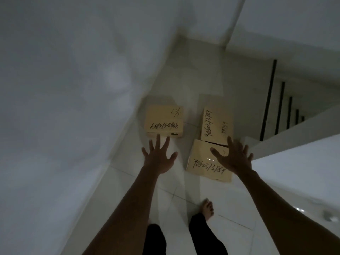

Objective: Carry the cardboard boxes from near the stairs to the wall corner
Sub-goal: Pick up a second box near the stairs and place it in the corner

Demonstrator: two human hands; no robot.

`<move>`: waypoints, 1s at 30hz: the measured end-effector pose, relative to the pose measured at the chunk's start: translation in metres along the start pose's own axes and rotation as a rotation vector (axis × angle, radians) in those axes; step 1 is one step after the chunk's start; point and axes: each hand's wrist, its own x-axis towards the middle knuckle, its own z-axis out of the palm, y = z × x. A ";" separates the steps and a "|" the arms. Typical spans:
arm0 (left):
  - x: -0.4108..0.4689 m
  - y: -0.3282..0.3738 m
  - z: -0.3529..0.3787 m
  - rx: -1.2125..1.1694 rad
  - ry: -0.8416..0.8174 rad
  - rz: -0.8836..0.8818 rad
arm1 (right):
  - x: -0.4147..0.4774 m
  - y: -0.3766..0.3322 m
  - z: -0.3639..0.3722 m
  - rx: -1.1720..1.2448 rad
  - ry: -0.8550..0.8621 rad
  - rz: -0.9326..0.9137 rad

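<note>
Three tan cardboard boxes with black handwritten numbers lie on the white tiled floor. One box sits by the left wall. A second box lies to its right, and a third box lies nearest me, touching the second. My left hand is stretched out with fingers spread, just short of the left box and holding nothing. My right hand hovers with fingers spread over the far right corner of the nearest box, holding nothing.
A white wall runs along the left. Stairs with black railing posts drop away at the right behind a low white wall. My bare foot and dark trouser legs stand on the tiles below.
</note>
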 end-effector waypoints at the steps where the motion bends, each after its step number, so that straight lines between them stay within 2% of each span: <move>1: 0.020 0.007 0.014 -0.006 -0.018 -0.006 | 0.023 0.012 0.007 0.000 -0.010 0.012; 6: 0.132 0.022 0.095 -0.060 -0.111 -0.072 | 0.129 0.063 0.063 0.051 -0.067 0.115; 11: 0.239 0.021 0.190 -0.166 -0.202 -0.137 | 0.235 0.116 0.159 0.219 -0.126 0.238; 14: 0.303 0.015 0.262 -0.285 -0.325 -0.192 | 0.289 0.148 0.220 0.323 -0.169 0.345; 17: 0.348 0.016 0.314 -0.442 -0.385 -0.256 | 0.316 0.166 0.261 0.379 -0.110 0.443; 21: 0.387 0.029 0.359 -0.644 -0.287 -0.328 | 0.330 0.188 0.294 0.342 0.093 0.548; 24: 0.400 0.034 0.382 -0.729 -0.243 -0.391 | 0.334 0.197 0.302 0.354 0.129 0.625; 27: 0.401 0.029 0.394 -0.748 -0.202 -0.397 | 0.334 0.202 0.307 0.391 0.154 0.603; 30: 0.398 0.015 0.393 -0.796 -0.163 -0.392 | 0.340 0.201 0.312 0.569 0.136 0.570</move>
